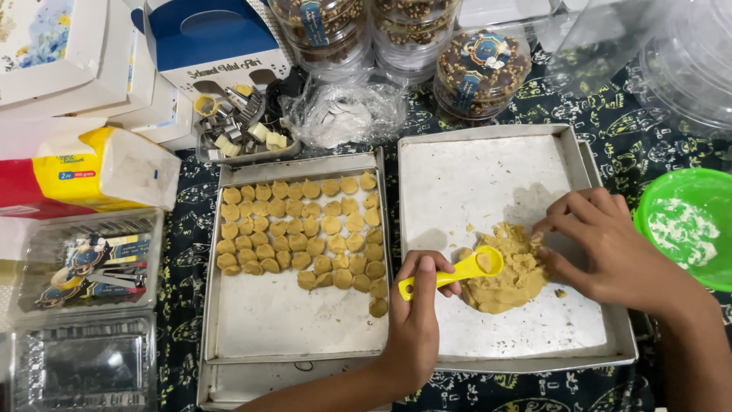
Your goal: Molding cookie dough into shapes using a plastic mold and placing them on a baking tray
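Observation:
My left hand (418, 305) grips the handle of a yellow measuring spoon (467, 268), whose bowl rests on a flattened lump of tan dough (507, 273). The dough lies on a paper-lined metal tray (595, 229) at the right. My right hand (602, 248) has its fingertips on the dough's right edge and holds nothing. To the left stands a second lined tray (274, 320) with several small dough pieces (305, 233) set in rows across its far half.
A green bowl (690, 221) with flour sits at the right edge. Round clear tubs of dark cookies (480, 72) stand at the back. A tin of small cutters (240, 130), white and blue boxes (206, 42), a tissue pack (91, 172) and clear plastic containers (84, 263) fill the left.

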